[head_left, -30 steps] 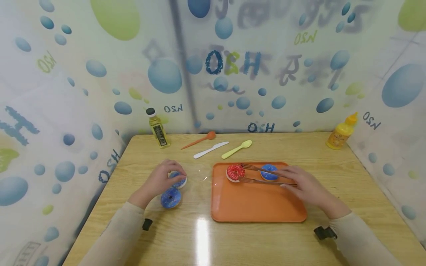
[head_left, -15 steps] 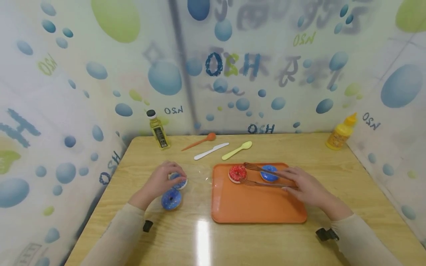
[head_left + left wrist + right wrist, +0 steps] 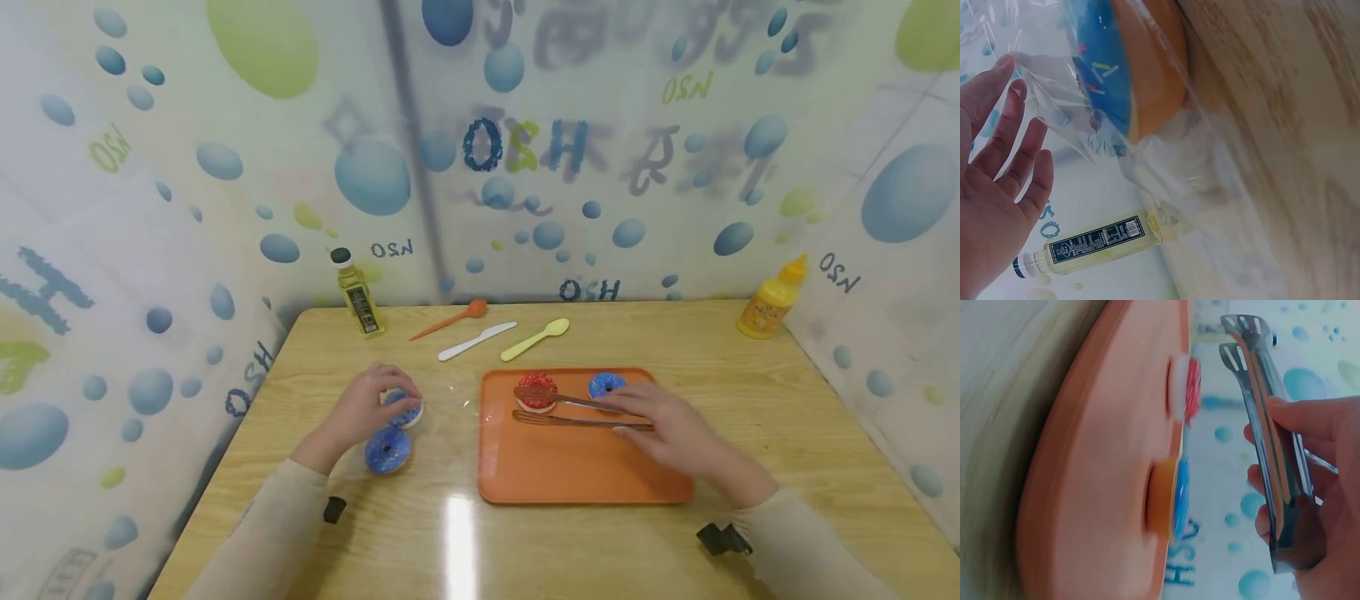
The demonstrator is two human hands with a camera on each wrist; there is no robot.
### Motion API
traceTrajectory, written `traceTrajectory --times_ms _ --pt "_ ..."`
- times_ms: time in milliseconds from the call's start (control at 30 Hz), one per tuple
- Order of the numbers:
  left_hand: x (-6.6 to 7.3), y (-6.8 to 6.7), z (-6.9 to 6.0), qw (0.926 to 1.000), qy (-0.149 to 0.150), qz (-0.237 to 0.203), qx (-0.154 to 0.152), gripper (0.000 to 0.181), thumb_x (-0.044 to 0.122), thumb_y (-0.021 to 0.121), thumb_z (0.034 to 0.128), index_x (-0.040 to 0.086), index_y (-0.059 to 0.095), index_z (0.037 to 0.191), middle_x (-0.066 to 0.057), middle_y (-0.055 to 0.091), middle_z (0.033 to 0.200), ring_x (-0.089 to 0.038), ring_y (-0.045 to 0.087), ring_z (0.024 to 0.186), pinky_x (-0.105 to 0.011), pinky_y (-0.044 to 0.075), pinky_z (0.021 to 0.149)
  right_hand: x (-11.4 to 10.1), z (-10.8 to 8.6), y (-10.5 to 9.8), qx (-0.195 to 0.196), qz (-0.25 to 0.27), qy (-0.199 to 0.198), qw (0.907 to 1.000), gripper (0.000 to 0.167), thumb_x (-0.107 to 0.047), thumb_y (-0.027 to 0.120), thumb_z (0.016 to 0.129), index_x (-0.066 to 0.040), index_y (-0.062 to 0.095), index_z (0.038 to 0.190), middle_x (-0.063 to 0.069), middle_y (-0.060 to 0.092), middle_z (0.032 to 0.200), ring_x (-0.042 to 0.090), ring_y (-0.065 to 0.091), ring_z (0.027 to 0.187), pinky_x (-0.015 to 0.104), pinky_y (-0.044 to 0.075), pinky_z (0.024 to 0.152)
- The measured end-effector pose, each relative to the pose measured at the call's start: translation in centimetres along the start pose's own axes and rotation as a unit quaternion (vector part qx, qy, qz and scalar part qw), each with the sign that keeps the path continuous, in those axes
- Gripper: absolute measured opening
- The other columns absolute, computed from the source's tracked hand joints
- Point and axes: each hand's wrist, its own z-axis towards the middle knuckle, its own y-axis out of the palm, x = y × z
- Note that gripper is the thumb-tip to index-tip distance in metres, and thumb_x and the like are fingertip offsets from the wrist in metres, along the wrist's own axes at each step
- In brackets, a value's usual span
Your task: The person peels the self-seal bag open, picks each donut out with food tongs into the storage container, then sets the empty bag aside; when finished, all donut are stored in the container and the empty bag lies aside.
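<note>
My left hand (image 3: 367,408) pinches the edge of a clear plastic bag (image 3: 1060,100) at the left of the table. Inside lie blue-iced doughnuts: one doughnut (image 3: 387,451) shows whole, another doughnut (image 3: 405,414) is partly behind my fingers. Metal tongs (image 3: 585,422) with slotted ends are in my right hand (image 3: 667,429), over the orange tray (image 3: 570,475). One tong end covers part of a red doughnut (image 3: 546,382) in the head view; in the right wrist view the tongs (image 3: 1260,406) stand apart from it. A blue doughnut (image 3: 603,384) sits farther right on the tray.
Behind the bag stands an oil bottle (image 3: 360,300). An orange spoon (image 3: 450,319), a white knife (image 3: 477,341) and a yellow-green spoon (image 3: 536,339) lie behind the tray. A yellow squeeze bottle (image 3: 768,304) stands at the back right, near the patterned wall.
The tongs have come away from the red doughnut and their arms have drawn closer together. My right hand moved slightly left. My left hand stays put on the bag.
</note>
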Motion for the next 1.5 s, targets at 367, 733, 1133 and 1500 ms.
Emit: traceTrajectory --times_ms 367,733,1133,1500 --pt "0.4 -0.4 0.0 1.0 0.006 0.003 0.006 0.007 0.024 0.078 0.0941 0.018 0.08 0.097 0.005 0.072 0.105 -0.021 0.061 0.108 -0.048 0.053 0.094 -3.6 3.3 2.2 -0.063 -0.033 -0.006 0.9975 0.046 -0.028 0.075 0.096 -0.023 0.066 0.14 -0.003 0.07 0.128 0.02 0.066 0.114 0.046 0.056 0.092" --pt "0.5 -0.3 -0.1 0.9999 0.009 0.003 0.008 0.005 0.021 0.078 0.0933 0.019 0.08 0.097 0.006 0.072 0.105 -0.021 0.061 0.108 -0.049 0.053 0.094 -5.5 6.4 4.6 -0.092 -0.009 -0.003 0.9957 0.047 -0.027 0.076 0.096 -0.02 0.065 0.141 0.002 0.067 0.131 0.024 0.065 0.116 0.047 0.056 0.096" --pt "0.4 -0.2 0.1 0.9996 0.021 0.01 0.014 0.006 0.021 0.079 0.0924 0.018 0.08 0.098 0.006 0.072 0.104 -0.02 0.061 0.106 -0.048 0.053 0.092 -6.6 9.3 7.6 -0.104 -0.02 0.006 0.9944 0.047 -0.028 0.073 0.098 -0.021 0.063 0.143 0.003 0.065 0.134 0.023 0.061 0.121 0.045 0.052 0.102" --pt "0.4 0.0 0.2 0.9996 0.026 0.007 0.01 0.007 0.023 0.078 0.0935 0.018 0.08 0.098 0.005 0.072 0.106 -0.02 0.062 0.106 -0.048 0.053 0.093 -7.6 11.2 9.0 -0.113 0.02 0.019 0.9932 0.048 -0.031 0.071 0.099 -0.022 0.061 0.145 0.002 0.063 0.14 0.024 0.058 0.13 0.046 0.05 0.109"
